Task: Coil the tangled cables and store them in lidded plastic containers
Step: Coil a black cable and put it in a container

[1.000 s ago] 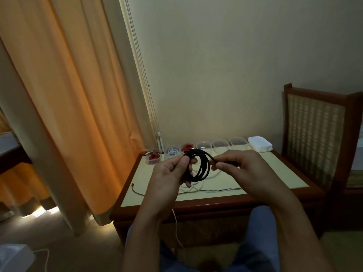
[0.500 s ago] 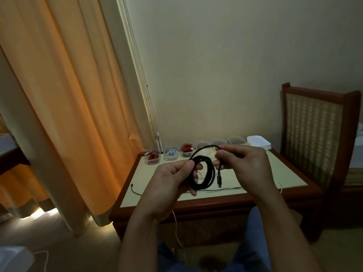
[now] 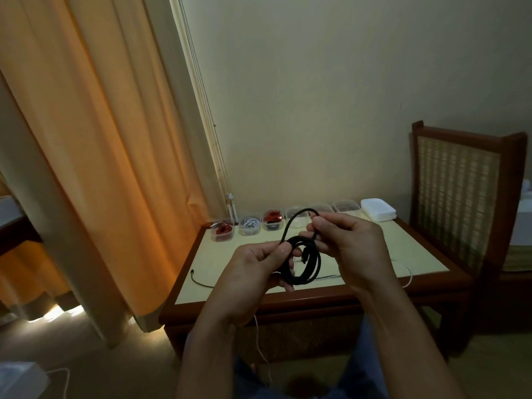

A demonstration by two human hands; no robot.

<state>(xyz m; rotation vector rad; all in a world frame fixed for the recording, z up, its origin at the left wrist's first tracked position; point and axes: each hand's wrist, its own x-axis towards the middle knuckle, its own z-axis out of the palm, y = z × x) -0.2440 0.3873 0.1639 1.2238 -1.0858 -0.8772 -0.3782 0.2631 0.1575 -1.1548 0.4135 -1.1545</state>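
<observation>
Coil of black cable (image 3: 315,266) held above the surface (image 3: 417,254), both grips pinching it.
Left grip (image 3: 253,272) pinches the coil's left side between thumb and fingers; right grip (image 3: 349,243) pinches the loose upper loop. Behind, open containers (image 3: 250,232) line the far edge, some holding coiled cables, beside stacked white lids (image 3: 378,214).

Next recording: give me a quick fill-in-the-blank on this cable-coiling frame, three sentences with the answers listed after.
1. The coiled cable gripped by the left hand and pinched by the right hand is ___ in colour.
2. The leftmost clear plastic container in the row on the table holds a ___ cable.
3. The stack of white plastic lids sits at the row's ___ end.
Missing words: black; red; right.
</observation>
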